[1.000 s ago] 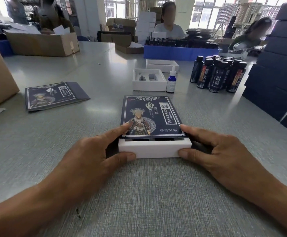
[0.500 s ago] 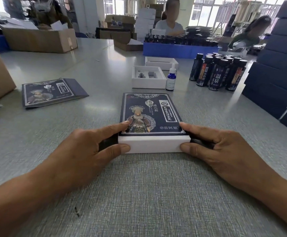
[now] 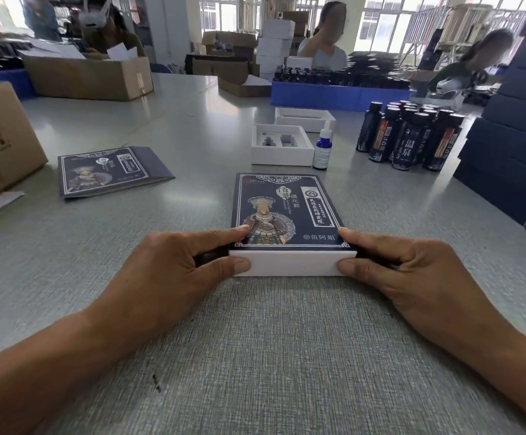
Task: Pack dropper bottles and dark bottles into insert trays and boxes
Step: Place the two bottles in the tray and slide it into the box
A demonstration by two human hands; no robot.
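Navy printed sleeve [image 3: 286,208], white tray [image 3: 293,263]

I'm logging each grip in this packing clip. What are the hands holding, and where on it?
Both hold the printed box at its near end: left hand on the left corner, right hand on the right corner.

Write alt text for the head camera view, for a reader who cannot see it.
Two bare hands, left hand and right hand, press a white insert tray into a dark printed sleeve on a grey table. Behind stand an empty white tray, a blue dropper bottle and a cluster of dark bottles.
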